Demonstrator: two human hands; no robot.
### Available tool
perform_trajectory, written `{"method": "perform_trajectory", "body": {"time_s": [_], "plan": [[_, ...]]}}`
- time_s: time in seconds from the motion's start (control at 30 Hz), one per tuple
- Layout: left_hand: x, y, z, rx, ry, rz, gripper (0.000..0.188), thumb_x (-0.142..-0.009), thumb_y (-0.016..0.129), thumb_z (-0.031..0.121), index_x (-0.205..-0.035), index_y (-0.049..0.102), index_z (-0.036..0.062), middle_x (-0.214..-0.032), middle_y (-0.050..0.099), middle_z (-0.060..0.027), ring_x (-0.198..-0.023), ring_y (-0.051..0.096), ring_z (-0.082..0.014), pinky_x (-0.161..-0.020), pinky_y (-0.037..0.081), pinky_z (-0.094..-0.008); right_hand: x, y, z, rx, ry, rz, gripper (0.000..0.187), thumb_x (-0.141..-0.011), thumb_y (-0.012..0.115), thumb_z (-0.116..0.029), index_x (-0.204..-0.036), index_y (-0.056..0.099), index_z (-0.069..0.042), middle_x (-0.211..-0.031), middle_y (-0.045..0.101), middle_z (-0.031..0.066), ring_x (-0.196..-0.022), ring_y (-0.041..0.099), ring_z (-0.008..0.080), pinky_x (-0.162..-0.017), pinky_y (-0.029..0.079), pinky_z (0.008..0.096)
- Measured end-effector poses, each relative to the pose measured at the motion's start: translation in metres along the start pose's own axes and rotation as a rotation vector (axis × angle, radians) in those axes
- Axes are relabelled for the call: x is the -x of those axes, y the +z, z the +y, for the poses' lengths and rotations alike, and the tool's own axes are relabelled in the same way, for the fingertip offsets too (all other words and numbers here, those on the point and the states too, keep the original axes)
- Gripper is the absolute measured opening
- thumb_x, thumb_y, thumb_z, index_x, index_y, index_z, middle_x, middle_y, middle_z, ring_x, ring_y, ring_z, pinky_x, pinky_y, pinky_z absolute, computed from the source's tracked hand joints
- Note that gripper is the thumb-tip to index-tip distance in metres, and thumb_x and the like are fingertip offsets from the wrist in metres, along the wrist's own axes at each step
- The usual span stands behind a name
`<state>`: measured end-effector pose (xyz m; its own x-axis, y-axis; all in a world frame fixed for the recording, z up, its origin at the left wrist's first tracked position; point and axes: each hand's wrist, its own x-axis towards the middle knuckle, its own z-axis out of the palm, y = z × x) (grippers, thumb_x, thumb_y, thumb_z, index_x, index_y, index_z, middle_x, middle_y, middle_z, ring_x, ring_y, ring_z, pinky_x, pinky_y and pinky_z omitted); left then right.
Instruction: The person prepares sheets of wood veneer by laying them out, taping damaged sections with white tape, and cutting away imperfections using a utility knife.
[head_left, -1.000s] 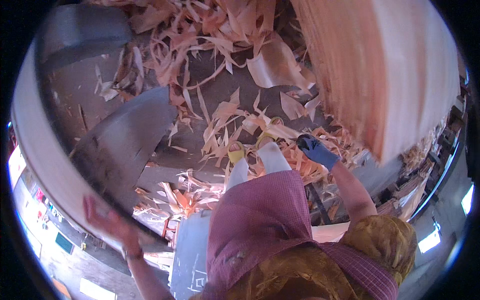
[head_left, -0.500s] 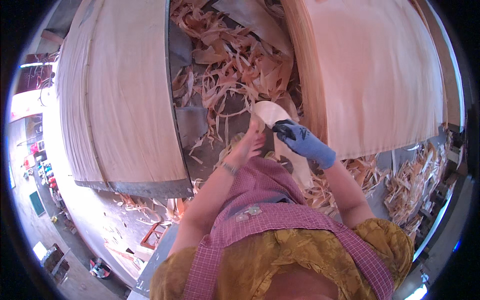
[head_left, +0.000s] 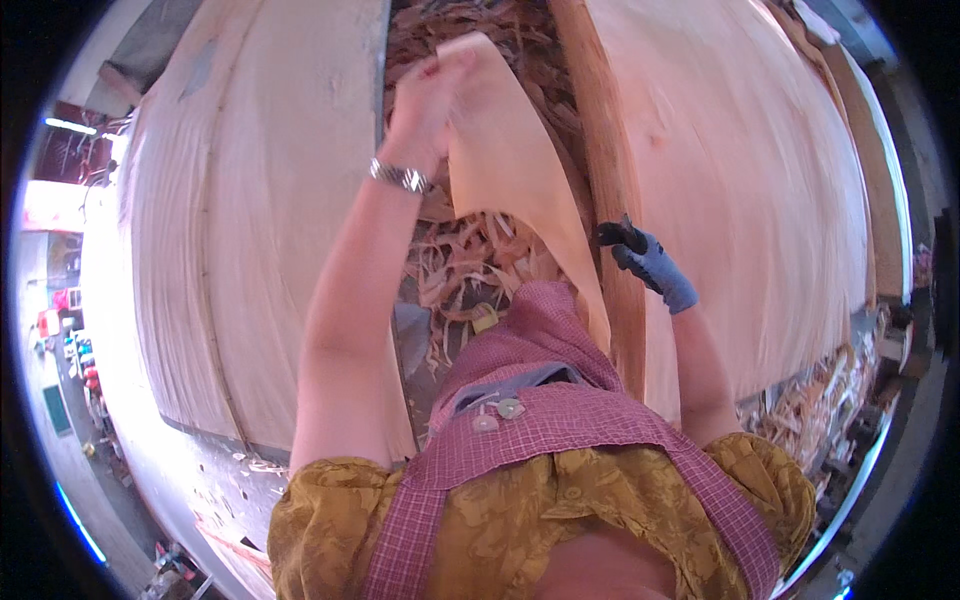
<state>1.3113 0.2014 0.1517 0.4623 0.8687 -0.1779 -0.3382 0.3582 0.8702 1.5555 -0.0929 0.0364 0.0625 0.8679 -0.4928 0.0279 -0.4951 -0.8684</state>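
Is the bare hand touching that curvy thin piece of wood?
Touching. The head view shows the left hand raised with its fingers pinching the top edge of the thin wood sheet, no gap between them.

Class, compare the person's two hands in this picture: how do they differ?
The left hand is bare, with a metal watch at the wrist; the right hand wears a blue and black glove. The left hand is raised far forward, gripping the thin wood sheet; the right hand sits lower, at the sheet's right edge. Both touch the sheet.

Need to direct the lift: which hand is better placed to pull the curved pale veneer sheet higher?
Left, probably. The bare left hand grips the curved pale veneer sheet at its top edge; the blue-gloved right hand sits lower, beside it.
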Motion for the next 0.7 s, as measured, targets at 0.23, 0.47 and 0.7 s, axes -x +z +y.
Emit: {"method": "perform_trajectory", "body": {"time_s": [0.23,0.47,0.7], "plan": [[-0.173,-0.038,0.163,-0.07,0.277,0.14,0.02,-0.092,0.064,0.012,-0.108,0.065,-0.0001,-0.106,0.068,-0.011,-0.094,0.067,-0.0222,-0.08,0.059,-0.0367,-0.167,-0.003,-0.032,0.01,-0.236,-0.056,0.052,-0.074,0.085,-0.024,-0.116,0.063,-0.001,-0.09,0.066,0.0015,-0.084,0.059,0.0098,-0.078,0.05,0.0264],[-0.181,-0.08,0.273,-0.09,0.36,0.255,0.026,-0.094,0.062,0.016,-0.115,0.06,-0.0003,-0.11,0.065,-0.0116,-0.097,0.066,-0.0257,-0.081,0.06,-0.041,-0.363,0.031,-0.121,0.166,-0.514,0.117,0.07,-0.071,0.085,-0.034,-0.126,0.055,-0.002,-0.116,0.062,0.0119,-0.102,0.06,0.0212,-0.089,0.049,0.0323],[-0.184,-0.119,0.353,-0.176,0.578,0.482,0.029,-0.093,0.063,0.015,-0.118,0.059,-0.0003,-0.111,0.065,-0.013,-0.103,0.065,-0.0265,-0.086,0.059,-0.0407,-0.52,0.075,-0.232,0.531,-0.629,-0.185,0.064,-0.073,0.08,-0.045,-0.123,0.061,-0.011,-0.124,0.056,0.017,-0.116,0.052,0.034,-0.098,0.044,0.0409]]}}
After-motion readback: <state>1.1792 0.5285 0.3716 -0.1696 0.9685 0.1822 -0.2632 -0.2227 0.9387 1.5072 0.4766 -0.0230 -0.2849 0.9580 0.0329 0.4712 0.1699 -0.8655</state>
